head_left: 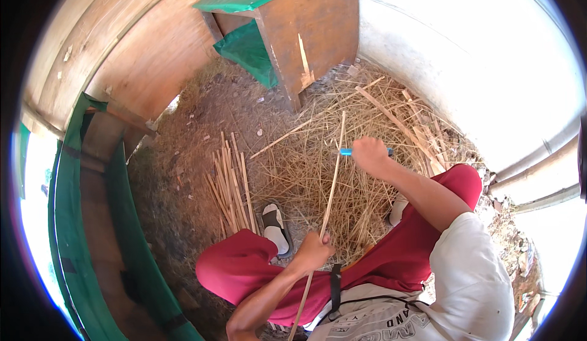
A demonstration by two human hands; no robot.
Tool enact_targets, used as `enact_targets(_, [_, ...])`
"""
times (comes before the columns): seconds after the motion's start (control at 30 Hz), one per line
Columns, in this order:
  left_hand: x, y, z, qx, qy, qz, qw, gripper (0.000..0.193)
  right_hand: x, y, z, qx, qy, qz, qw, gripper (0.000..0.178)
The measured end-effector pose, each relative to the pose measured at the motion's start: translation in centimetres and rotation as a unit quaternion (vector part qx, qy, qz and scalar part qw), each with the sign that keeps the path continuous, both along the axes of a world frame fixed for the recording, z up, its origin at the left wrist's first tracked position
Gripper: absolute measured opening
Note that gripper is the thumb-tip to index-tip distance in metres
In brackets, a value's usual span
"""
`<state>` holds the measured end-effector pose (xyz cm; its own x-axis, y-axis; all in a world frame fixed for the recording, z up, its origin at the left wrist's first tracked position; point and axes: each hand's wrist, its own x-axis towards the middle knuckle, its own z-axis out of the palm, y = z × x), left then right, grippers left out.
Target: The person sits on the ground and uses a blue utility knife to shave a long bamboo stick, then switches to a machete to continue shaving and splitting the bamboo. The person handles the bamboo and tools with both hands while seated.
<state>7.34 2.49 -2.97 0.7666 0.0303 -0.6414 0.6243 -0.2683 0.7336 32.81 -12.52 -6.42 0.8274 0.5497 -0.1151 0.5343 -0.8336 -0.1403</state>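
My left hand (312, 253) is closed around a long, thin wooden strip (331, 197). The strip runs from beside my lap, up through the fist, and slants slightly right to its far end above the floor. In my closed right hand (370, 156) is a blue-handled tool (347, 152), lying crosswise. Its left end meets the strip near the strip's far end; the blade itself is too small to make out. Curly pale shavings (306, 179) lie thick beneath both hands. Left of them, several similar strips (231, 188) rest in a loose bundle near my left knee.
Beyond the shavings stands a brown wooden cabinet (312, 26) with a green covering on top. Rough split pieces (397, 118) lie along the white wall on the right. A green-covered frame (79, 237) borders the left side. My sandalled left foot (276, 222) sits beside the bundle.
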Motion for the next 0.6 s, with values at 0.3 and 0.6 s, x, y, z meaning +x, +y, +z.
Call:
enact_targets(0.3, [-3.4, 0.9, -2.3, -0.039, 0.034, -0.023, 0.998, 0.021, 4.1, -1.7, -4.4, -0.086, 0.029, -0.065, 0.994, 0.016])
enact_targets(0.6, [-2.8, 0.6, -1.1, -0.032, 0.059, -0.031, 0.997, 0.016, 4.7, -1.7, -5.7, -0.128, 0.069, -0.096, 0.985, 0.017])
